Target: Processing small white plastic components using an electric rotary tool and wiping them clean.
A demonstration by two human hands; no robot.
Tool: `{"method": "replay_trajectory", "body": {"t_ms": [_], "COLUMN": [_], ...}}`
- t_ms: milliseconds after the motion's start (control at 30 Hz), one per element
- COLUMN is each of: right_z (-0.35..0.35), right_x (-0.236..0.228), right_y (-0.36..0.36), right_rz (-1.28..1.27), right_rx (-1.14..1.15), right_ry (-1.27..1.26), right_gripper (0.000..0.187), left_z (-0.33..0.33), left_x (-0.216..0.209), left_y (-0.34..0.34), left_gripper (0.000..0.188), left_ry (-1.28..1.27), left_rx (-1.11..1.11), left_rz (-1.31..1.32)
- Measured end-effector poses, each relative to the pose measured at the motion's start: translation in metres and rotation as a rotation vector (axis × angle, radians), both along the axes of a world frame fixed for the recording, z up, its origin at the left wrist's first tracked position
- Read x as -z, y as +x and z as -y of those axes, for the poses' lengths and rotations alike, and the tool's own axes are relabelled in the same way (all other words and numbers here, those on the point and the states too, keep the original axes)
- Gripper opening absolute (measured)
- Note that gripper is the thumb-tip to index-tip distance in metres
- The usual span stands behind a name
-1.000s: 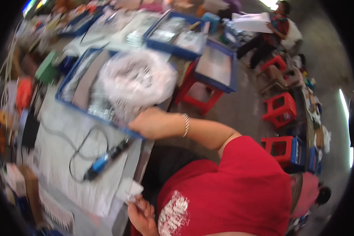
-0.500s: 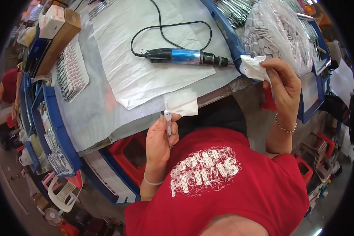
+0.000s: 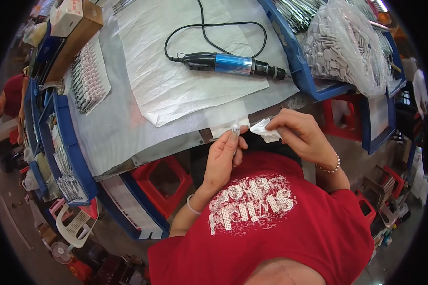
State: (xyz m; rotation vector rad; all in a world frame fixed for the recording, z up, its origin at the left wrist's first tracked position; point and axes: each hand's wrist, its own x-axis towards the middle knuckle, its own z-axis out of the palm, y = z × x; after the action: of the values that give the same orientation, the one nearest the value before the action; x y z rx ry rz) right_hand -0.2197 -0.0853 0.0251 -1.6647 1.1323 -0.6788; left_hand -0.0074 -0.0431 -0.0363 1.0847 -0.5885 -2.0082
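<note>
My left hand [image 3: 222, 157] grips a small, slim white part [image 3: 236, 128] upright between thumb and fingers, at the table's front edge. Dark dots show on its upper end; its lower end is hidden by the fingers. In my right hand [image 3: 300, 136] a crumpled white cloth or tissue [image 3: 265, 131] is pinched, just right of the white part. Whether the two touch, I cannot tell. Beyond the hands, a blue and black electric screwdriver [image 3: 233, 64] lies on a white sheet [image 3: 180, 90], its bit end to the right.
On the right, a blue tray [image 3: 309, 81] holds a clear bag of white plastic pieces [image 3: 335, 52]. Rows of metal-and-white parts [image 3: 88, 78] lie at the left, beside a cardboard box [image 3: 83, 35]. Another blue bin [image 3: 71, 142] contains metal pieces. A black cord [image 3: 214, 23] loops behind the screwdriver.
My right hand has brought the white cloth left and down, close to the white part. My left hand has shifted right with the part still gripped. The whole view has moved slightly.
</note>
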Motion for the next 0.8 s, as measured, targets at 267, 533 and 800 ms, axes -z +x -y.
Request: {"method": "replay_trajectory", "body": {"t_ms": [267, 533, 800], "right_z": [-0.002, 0.013, 0.011], "right_x": [-0.004, 0.007, -0.014], "right_y": [-0.002, 0.009, 0.019], "right_rz": [0.135, 0.334, 0.370], "right_rx": [0.136, 0.239, 0.143], "right_ry": [0.298, 0.271, 0.230], "right_gripper": [0.018, 0.019, 0.022], "left_z": [-0.004, 0.006, 0.011], "left_x": [-0.022, -0.035, -0.060], "left_y": [0.021, 0.041, 0.015], "left_gripper": [0.036, 0.037, 0.030], "left_ry": [-0.020, -0.053, 0.057], "left_rx": [0.045, -0.146, -0.114], "left_rz": [0.018, 0.064, 0.077]}}
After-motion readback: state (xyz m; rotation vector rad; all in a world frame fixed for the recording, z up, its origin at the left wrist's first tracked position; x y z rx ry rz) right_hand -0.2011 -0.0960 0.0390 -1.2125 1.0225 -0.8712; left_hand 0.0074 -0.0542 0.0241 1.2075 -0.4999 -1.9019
